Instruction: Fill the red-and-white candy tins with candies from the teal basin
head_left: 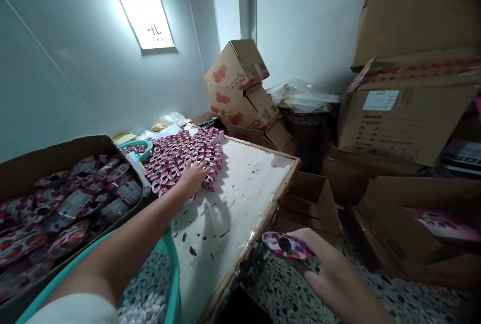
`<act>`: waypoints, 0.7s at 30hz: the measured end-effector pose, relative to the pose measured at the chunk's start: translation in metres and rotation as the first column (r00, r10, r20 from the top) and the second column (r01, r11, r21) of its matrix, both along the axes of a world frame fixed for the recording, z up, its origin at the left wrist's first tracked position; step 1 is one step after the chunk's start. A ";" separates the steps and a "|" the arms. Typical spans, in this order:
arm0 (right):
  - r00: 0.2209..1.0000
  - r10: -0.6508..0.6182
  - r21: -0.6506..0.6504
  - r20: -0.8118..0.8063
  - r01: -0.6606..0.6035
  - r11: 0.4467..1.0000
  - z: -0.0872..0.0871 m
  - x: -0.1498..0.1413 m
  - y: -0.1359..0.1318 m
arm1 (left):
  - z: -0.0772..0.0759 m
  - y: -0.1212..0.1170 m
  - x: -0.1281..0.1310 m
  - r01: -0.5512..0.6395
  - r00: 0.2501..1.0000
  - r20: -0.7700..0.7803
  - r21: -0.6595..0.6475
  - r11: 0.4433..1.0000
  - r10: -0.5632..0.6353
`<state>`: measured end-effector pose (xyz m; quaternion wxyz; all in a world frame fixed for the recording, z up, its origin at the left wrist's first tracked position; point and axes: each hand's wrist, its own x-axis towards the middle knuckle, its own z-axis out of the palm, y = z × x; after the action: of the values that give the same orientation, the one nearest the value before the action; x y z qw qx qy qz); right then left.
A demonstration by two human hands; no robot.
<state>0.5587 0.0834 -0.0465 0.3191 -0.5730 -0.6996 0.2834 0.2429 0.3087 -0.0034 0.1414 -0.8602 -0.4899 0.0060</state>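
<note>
head view: the left hand [195, 176] reaches far across the bench [240, 199] and lies on the near edge of a packed pile of red-and-white packets [184, 156], fingers spread flat over the top ones and not closed on any. the right hand [319, 264] hangs off the bench's side, low over the speckled floor [394, 299], its fingers pinching one packet [286, 245] by its end, the dark round window facing up. the pile is heaped loosely, so a sideways drag of the left hand would likely tumble a row toward the bare part of the bench or over its edge into the open boxes [311, 204] below. the outstretched forearm passes just above the teal basin [171, 264] of small white pieces, and a dip could knock its rim. the held packet is gripped only at one end, off the bench; a slackened pinch would probably drop it to the floor. a carton [63, 199] of more packets sits at left.
</note>
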 end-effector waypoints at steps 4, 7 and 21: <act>0.971 0.201 0.016 -0.132 -0.201 0.979 0.008 -0.025 0.004 | 0.025 -0.067 -0.036 -0.077 0.989 0.135 0.066 0.995 0.068; 0.912 0.336 0.094 -0.235 -0.323 0.942 0.003 -0.057 0.015 | 0.040 -0.140 -0.086 -0.172 0.948 0.279 0.039 0.984 0.154; 0.403 0.914 0.232 -0.054 -0.885 0.404 0.073 -0.362 0.043 | -0.014 -0.334 -0.215 -0.305 0.189 0.867 -0.395 0.867 0.461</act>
<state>0.1962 0.1267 0.0267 0.2212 -0.0489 -0.8882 0.3996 0.0284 -0.0250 -0.0170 -0.2375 -0.5514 -0.6733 -0.4315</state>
